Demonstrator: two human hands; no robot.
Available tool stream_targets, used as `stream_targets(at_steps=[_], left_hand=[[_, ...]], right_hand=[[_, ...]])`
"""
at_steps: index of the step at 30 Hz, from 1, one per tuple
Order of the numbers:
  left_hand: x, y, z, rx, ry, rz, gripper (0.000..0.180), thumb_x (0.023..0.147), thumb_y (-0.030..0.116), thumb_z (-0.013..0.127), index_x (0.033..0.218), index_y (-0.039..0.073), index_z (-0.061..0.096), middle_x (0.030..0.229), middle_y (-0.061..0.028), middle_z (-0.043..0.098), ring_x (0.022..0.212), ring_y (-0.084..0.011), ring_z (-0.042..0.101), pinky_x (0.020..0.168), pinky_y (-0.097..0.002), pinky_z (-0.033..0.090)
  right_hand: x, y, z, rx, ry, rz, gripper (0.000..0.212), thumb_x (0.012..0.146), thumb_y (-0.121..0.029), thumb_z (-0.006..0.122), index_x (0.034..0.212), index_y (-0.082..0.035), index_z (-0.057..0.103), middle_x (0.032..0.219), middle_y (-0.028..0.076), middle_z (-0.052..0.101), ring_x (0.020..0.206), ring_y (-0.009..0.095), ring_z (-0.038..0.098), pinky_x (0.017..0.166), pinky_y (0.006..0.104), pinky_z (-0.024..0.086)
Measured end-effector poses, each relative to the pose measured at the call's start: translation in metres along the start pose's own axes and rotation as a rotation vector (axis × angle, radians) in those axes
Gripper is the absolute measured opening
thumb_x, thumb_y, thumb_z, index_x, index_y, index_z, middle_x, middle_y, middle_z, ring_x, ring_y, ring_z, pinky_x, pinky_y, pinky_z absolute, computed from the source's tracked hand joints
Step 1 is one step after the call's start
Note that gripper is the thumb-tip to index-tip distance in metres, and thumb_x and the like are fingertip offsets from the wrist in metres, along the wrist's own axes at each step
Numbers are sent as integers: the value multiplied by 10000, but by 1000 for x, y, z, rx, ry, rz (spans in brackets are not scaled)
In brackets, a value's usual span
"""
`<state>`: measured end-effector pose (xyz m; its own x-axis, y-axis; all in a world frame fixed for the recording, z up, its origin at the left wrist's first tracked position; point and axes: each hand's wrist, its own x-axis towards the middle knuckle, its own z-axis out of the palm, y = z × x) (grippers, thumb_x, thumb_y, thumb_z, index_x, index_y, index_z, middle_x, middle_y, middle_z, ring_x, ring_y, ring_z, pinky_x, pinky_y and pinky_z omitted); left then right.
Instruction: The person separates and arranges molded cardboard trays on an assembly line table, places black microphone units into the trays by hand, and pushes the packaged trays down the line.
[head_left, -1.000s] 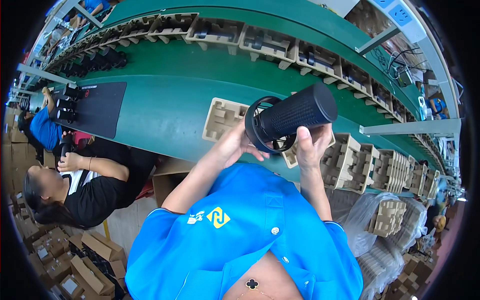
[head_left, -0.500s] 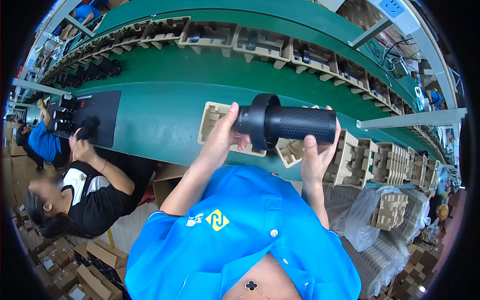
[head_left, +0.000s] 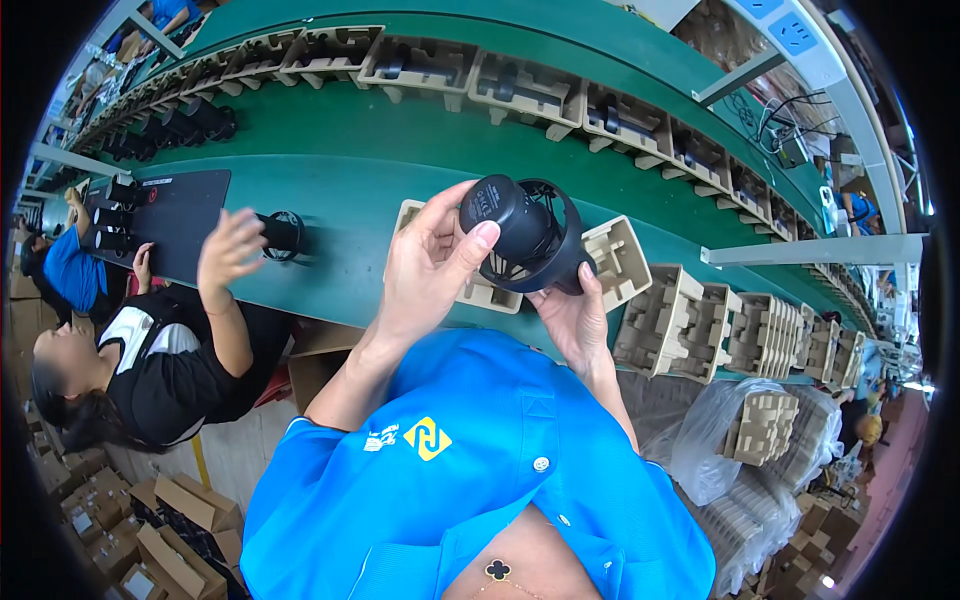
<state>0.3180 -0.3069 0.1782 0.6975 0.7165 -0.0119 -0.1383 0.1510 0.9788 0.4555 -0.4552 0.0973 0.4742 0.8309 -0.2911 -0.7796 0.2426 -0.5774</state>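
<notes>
L hand (head_left: 418, 268) grips the black unit's (head_left: 522, 235) capped end, thumb on its end face; R hand (head_left: 572, 325) supports the other end. Unit's up above the bench (head_left: 345, 195), btwn hands, nr tan tray (head_left: 618, 262). Best: turn slowly, both hands on, no squeezing the ring (head_left: 572, 238).

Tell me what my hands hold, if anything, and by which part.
Both hold one black ringed device: the left hand grips its round end; the right hand holds it beyond the ring, contact partly hidden.
</notes>
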Motion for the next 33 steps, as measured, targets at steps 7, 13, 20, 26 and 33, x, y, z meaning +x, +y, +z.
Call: stream_targets(at_steps=[7,13,20,26,33], left_hand=[[3,-3,-5,105,32,113,454,878,116,678,1281,-13,512,806,-20,634,652,-35,528,585,-184,415],[-1,11,-5,455,-10,315,96,834,71,683,904,17,647,860,-62,627,746,-148,542,662,-274,442],[-3,28,-4,705,-119,553,57,849,35,633,891,6,658,874,-88,622,788,-196,538,690,-304,427],[4,21,-4,608,-156,531,73,856,94,646,877,25,658,839,-67,589,788,-207,458,715,-326,374],[8,15,-11,590,-226,482,107,873,134,637,880,33,672,822,-40,589,806,-183,429,747,-315,346]], right_hand=[[-1,4,-13,-98,-283,190,627,861,-412,666,1282,-3,447,1126,150,586,1051,249,593,836,365,525],[-6,8,6,-438,-238,135,768,763,-212,800,1347,10,352,1199,160,550,1040,245,608,900,405,511],[-7,0,2,-586,-206,-4,748,778,-229,787,1339,18,360,1230,164,528,1108,245,567,953,387,458],[-9,-2,-3,-811,-154,-62,752,796,-299,766,1344,24,365,1236,167,518,1196,236,470,1003,380,376],[-7,-3,1,-814,-163,-54,767,790,-319,766,1348,33,372,1248,173,508,1197,242,470,1013,380,366]])
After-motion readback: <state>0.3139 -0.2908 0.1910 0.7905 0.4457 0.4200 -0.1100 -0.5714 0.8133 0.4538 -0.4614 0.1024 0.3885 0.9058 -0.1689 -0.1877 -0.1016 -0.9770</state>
